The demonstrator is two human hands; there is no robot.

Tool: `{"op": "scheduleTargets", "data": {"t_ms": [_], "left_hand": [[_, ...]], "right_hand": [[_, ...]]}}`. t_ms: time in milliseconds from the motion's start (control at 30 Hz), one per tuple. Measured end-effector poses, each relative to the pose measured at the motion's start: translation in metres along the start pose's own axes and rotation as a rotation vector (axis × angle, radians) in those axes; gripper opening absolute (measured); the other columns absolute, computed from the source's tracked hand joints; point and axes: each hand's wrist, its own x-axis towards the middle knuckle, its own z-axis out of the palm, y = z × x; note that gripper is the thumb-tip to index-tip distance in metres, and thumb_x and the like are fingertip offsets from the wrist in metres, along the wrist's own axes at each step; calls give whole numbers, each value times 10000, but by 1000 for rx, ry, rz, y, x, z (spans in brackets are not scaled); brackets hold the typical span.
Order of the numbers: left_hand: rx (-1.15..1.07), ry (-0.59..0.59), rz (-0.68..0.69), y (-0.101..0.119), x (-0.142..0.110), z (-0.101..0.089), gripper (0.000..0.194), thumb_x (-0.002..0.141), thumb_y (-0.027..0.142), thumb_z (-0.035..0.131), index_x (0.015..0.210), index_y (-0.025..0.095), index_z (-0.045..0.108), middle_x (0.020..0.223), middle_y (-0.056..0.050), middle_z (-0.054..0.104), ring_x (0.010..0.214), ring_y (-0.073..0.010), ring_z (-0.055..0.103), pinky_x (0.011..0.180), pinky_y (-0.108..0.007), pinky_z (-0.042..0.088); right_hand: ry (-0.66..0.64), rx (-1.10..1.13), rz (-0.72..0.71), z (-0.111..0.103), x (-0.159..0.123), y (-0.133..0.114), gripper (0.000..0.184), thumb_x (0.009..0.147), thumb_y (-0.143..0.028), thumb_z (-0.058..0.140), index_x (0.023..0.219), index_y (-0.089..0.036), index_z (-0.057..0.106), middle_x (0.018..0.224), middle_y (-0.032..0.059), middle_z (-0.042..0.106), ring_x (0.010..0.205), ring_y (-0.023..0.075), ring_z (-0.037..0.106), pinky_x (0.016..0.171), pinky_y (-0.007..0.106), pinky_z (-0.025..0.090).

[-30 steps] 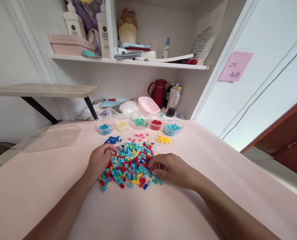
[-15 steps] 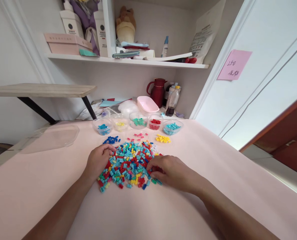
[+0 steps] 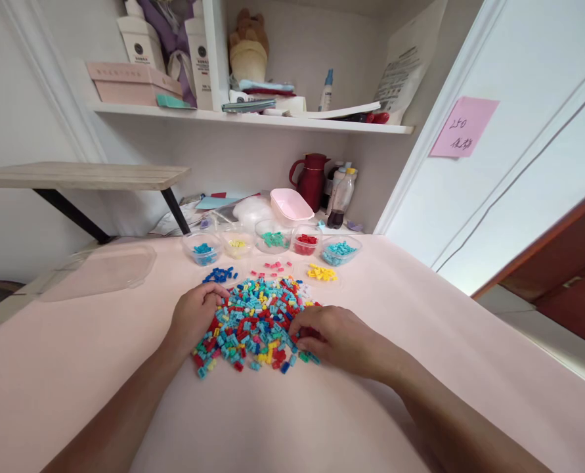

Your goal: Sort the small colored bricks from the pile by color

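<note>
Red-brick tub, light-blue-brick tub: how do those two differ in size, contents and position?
The red-brick tub looks narrower; the light-blue-brick tub is wider. The first holds red bricks, the second light-blue bricks. The red-brick tub stands second from the row's right end; the light-blue-brick tub is at that end, slightly nearer the person. Both are clear and open.

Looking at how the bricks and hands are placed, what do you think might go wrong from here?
The left hand might knock the dark blue bricks just beyond it into the mixed pile. The right hand, at the pile's right edge, could spread it further.
</note>
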Motion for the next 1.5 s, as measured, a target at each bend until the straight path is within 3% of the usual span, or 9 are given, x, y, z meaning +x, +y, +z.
{"op": "scheduleTargets", "data": {"t_ms": [600, 1500], "left_hand": [[79, -15, 9, -1, 0, 0, 303, 753, 241, 385, 854, 266, 670, 564, 56, 507, 548, -135, 464, 555, -254, 320], [125, -17, 57, -2, 0, 1, 328, 739, 232, 357, 833, 264, 670, 731, 44, 636, 650, -142, 544, 603, -258, 355]], "right_hand": [[-4, 6, -12, -1, -1, -1, 167, 848, -212, 500, 916, -258, 645, 894, -26, 677, 783, 135, 582, 678, 247, 388], [-20, 5, -13, 0, 0, -2, 176, 850, -211, 496, 925, -247, 651, 897, -5, 677, 789, 147, 584, 695, 255, 398]]}}
